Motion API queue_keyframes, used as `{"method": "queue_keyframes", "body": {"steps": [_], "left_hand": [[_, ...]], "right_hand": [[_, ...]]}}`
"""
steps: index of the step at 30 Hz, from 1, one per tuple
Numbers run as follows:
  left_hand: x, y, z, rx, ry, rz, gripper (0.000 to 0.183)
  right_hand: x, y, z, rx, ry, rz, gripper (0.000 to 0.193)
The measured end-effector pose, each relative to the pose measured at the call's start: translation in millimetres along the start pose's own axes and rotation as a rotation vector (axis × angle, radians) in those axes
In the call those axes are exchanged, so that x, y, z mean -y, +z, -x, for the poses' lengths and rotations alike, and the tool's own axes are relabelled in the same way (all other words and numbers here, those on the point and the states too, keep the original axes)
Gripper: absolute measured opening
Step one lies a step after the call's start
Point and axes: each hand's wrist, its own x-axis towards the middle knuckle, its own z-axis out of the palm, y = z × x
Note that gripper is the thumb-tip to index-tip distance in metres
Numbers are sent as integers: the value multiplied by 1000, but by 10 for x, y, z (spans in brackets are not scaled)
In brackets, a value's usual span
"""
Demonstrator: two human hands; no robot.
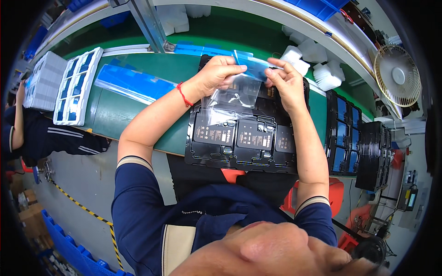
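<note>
Workbench point(119, 110) of green matting curves across the room, with a white tray point(76, 87) of blue parts at its left end. Left hand point(216, 73) and right hand point(285, 83) both pinch a clear plastic bag point(235, 94) above a black tray point(239, 138). Further right stand stacked black trays point(373, 156) and a fan point(398, 76).

Bare green belt point(119, 110) left — black tray stack point(373, 156) blocks right.
</note>
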Motion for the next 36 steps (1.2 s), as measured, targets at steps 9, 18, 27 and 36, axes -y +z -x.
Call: {"method": "queue_keyframes", "body": {"steps": [9,18,27,36], "left_hand": [[-23,49,3,-15,11,-7,31],[-130,-170,118,913,-352,-503,26],[-58,-145,100,926,-315,-589,25],[-91,-119,96,910,-297,-635,27]], "right_hand": [[56,-197,-39,-106,45,-72,11],[-46,-374,158,-110,292,36,15],[-50,-332,122,-61,355,92,14],[-52,-332,103,-53,366,135,13]]}}
